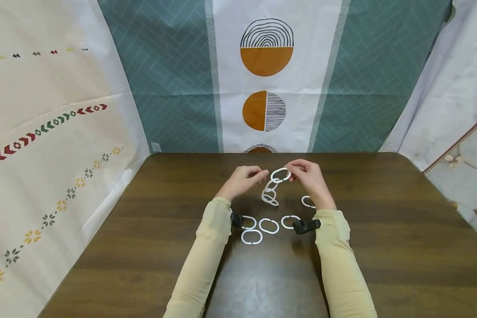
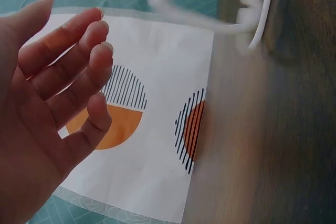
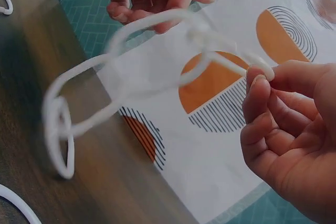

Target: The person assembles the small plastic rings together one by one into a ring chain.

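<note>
"What's that right hand holding?"

"The end link of a white chain, pinched between thumb and fingertip. The chain hangs over the desk, between the two hands."

"And the left hand?"

"It's got nothing. Fingers loosely bent, thumb apart from them, near the chain. Some loose white links lie on the desk, nearer us."

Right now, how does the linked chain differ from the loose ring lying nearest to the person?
The chain is held up at one end by the right grip, while the loose ring lies flat on the table. The chain joins several rings; the loose ring is a single one. Both share white, oval ring shapes.
</note>
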{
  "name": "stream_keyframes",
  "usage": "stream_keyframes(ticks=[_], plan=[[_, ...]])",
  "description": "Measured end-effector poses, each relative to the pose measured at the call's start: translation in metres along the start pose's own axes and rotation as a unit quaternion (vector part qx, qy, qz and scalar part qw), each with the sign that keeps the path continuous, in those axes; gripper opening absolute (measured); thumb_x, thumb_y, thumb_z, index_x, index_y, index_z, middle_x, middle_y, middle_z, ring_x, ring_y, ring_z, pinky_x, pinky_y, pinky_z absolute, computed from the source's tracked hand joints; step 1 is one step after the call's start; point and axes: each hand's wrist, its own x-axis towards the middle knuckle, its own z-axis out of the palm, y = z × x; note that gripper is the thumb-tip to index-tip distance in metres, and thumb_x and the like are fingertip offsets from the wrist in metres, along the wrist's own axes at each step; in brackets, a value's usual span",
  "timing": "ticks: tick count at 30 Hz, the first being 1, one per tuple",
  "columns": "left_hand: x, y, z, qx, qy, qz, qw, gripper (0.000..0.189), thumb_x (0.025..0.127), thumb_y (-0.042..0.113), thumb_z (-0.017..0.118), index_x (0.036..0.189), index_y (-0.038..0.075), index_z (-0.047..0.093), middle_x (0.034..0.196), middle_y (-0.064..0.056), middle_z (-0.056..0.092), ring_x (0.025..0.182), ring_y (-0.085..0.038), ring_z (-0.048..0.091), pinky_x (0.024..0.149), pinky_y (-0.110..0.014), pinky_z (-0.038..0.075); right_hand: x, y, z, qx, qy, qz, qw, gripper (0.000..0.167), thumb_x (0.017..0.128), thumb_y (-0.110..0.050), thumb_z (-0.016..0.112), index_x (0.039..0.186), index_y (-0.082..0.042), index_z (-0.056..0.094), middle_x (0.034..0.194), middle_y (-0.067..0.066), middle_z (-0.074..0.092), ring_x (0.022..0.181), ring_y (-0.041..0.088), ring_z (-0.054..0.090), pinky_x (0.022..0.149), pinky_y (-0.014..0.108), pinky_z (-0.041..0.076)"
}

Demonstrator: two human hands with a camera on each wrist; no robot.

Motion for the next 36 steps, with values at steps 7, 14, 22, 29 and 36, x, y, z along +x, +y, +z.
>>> stream_keyframes(ticks=[7, 14, 22, 29, 36], plan=[[-0.001, -0.001, 0.002, -0.015, -0.006, 0.007, 0.9999, 0.031, 0.099, 0.04, 0.052, 0.095, 0.013, 0.069, 0.085, -0.015, 0.066, 0.078, -0.02, 0.061, 0.074, -0.029, 0.05, -0.003, -0.003, 0.001, -0.048, -0.047, -0.025, 0.9974, 0.026, 0.096, -0.01, 0.058, 0.108, 0.014, 0.061, 0.063, -0.009, 0.06, 0.06, 0.004, 0.055, 0.062, 0.017, 0.048], [-0.002, 0.001, 0.002, -0.017, -0.044, 0.011, 0.9988, 0.021, 0.095, 0.029, 0.063, 0.099, 0.011, 0.072, 0.096, -0.013, 0.071, 0.083, -0.016, 0.059, 0.078, -0.026, 0.048, -0.003, -0.003, 0.004, -0.063, -0.078, -0.037, 0.9942, 0.024, 0.097, -0.008, 0.055, 0.109, 0.013, 0.06, 0.066, -0.007, 0.061, 0.064, 0.009, 0.056, 0.066, 0.021, 0.05], [0.0, 0.005, 0.004, -0.002, -0.052, 0.003, 0.9987, 0.019, 0.092, 0.028, 0.066, 0.095, 0.011, 0.073, 0.089, -0.005, 0.071, 0.08, -0.013, 0.058, 0.074, -0.022, 0.047, -0.002, 0.0, 0.004, -0.06, -0.078, -0.034, 0.9945, 0.025, 0.098, -0.009, 0.056, 0.109, 0.012, 0.06, 0.066, -0.006, 0.061, 0.065, 0.011, 0.056, 0.065, 0.018, 0.048], [0.0, 0.005, 0.006, 0.018, -0.056, -0.001, 0.9982, 0.019, 0.092, 0.028, 0.066, 0.093, 0.01, 0.072, 0.087, -0.003, 0.069, 0.079, -0.013, 0.058, 0.072, -0.023, 0.046, -0.002, -0.001, 0.001, -0.074, -0.085, -0.018, 0.9935, 0.027, 0.1, -0.014, 0.052, 0.11, 0.01, 0.06, 0.071, -0.006, 0.062, 0.069, 0.014, 0.057, 0.067, 0.021, 0.049], [0.0, 0.002, 0.006, 0.027, -0.045, -0.011, 0.9985, 0.019, 0.092, 0.027, 0.065, 0.093, 0.009, 0.072, 0.086, -0.003, 0.069, 0.078, -0.013, 0.056, 0.07, -0.022, 0.045, -0.006, 0.006, -0.026, -0.18, -0.122, -0.013, 0.976, 0.031, 0.1, -0.02, 0.052, 0.119, 0.005, 0.058, 0.101, 0.018, 0.067, 0.088, 0.019, 0.065, 0.081, 0.034, 0.053]])
